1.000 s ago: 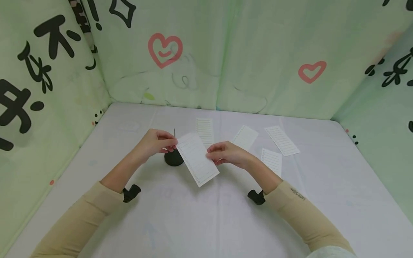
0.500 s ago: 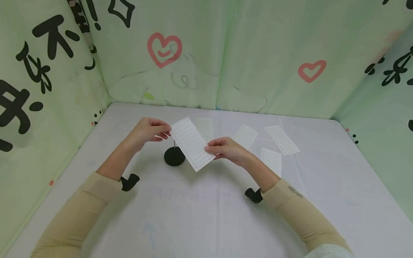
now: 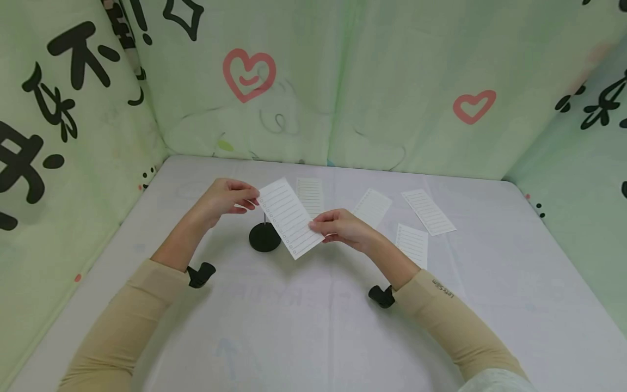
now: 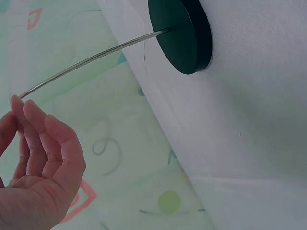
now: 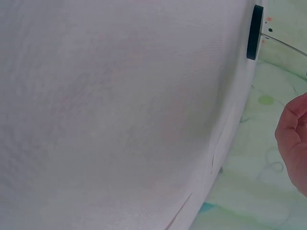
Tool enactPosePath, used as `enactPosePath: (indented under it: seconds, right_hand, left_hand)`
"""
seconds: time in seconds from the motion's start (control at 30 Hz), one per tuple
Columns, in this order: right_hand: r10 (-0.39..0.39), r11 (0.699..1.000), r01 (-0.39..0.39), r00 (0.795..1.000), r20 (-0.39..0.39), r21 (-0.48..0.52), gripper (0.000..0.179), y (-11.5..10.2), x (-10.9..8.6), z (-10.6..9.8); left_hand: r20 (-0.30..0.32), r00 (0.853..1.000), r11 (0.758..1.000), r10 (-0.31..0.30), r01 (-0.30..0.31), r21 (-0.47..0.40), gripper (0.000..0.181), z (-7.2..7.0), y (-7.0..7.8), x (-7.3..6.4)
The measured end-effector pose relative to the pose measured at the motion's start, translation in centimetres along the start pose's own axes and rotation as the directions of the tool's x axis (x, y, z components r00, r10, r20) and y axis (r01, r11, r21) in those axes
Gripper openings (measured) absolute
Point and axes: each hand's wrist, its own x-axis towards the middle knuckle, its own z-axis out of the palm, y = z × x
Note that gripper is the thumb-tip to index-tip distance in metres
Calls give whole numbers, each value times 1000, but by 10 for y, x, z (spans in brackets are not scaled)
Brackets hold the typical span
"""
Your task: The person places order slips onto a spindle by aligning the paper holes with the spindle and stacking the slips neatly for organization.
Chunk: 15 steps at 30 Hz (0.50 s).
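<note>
A ruled slip of paper [image 3: 289,218] with a column of small marks along one edge is held tilted in the air between both hands. My left hand [image 3: 227,197] pinches its upper left corner. The thumb and fingers of my right hand [image 3: 345,228] grip its lower right edge. Behind the slip stands a bill spike with a round black base [image 3: 265,238], its thin rod partly hidden by the paper. In the left wrist view the metal rod [image 4: 91,59] runs up to the left fingertips. The right wrist view shows only part of the right hand [image 5: 293,139].
More ruled slips lie on the white tablecloth [image 3: 294,337]: one slip [image 3: 310,195] behind the held paper, a fainter one [image 3: 373,206], a slanted one [image 3: 428,212] and another [image 3: 412,245] near the right forearm. Green printed curtains [image 3: 392,81] enclose the table's back and sides.
Both hands have raised the slip and carried it slightly back and left, over the spike, whose rod top it now hides. In the last half second they have barely moved.
</note>
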Motion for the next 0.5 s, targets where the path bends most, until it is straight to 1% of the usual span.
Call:
enactPosePath:
  seconds: [0.2, 0.5]
  right_hand:
    - [13, 1000, -13, 1000, 9, 6, 8, 1, 1, 0]
    - [23, 1000, -23, 1000, 8, 1, 11, 2, 4, 2]
  left_hand:
    - [5, 1000, 1000, -14, 14, -2, 34, 1, -1, 1]
    - [8, 1000, 1000, -13, 13, -22, 35, 0, -4, 3]
